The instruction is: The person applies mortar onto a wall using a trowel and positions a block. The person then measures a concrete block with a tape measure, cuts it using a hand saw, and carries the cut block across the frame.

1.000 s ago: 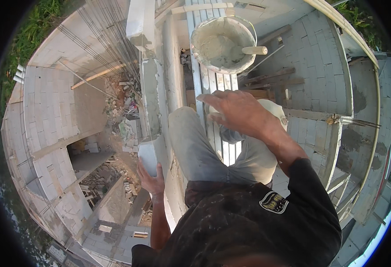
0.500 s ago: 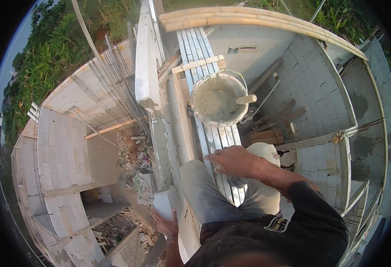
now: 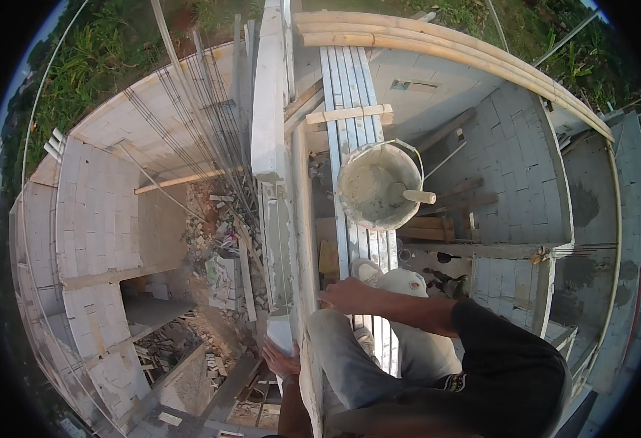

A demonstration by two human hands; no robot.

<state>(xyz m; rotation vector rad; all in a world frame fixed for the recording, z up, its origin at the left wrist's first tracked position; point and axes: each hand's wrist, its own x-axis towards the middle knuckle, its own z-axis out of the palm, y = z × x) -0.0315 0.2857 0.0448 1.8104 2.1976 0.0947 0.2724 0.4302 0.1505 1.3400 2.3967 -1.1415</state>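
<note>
My left hand [image 3: 282, 361] lies against the outer side of a pale block [image 3: 281, 332] on the wall top, fingers stretched along it. Past that block, wet grey mortar [image 3: 279, 248] covers a strip of the wall. My right hand [image 3: 344, 296] hovers above my left knee, back up, fingers loosely bent and pointing at the wall; nothing shows in it. Ahead of it stands a bucket [image 3: 344, 186] of grey mortar on the metal planks. A tool's wooden handle [image 3: 419, 196] leans out over the bucket's right rim, its other end sunk in the mortar.
Long metal planks [image 3: 350, 80] run along the wall beneath me, crossed by a wooden batten [image 3: 346, 114]. Bamboo poles [image 3: 437, 40] span the far side. Deep drops lie on both sides, with rubble [image 3: 225, 281] on the left and thin steel bars [image 3: 204, 109] rising beyond.
My right hand has moved left and a little down, closer to the wall. The whole view has shifted, so the bucket sits farther right and lower. My left hand stays at the block.
</note>
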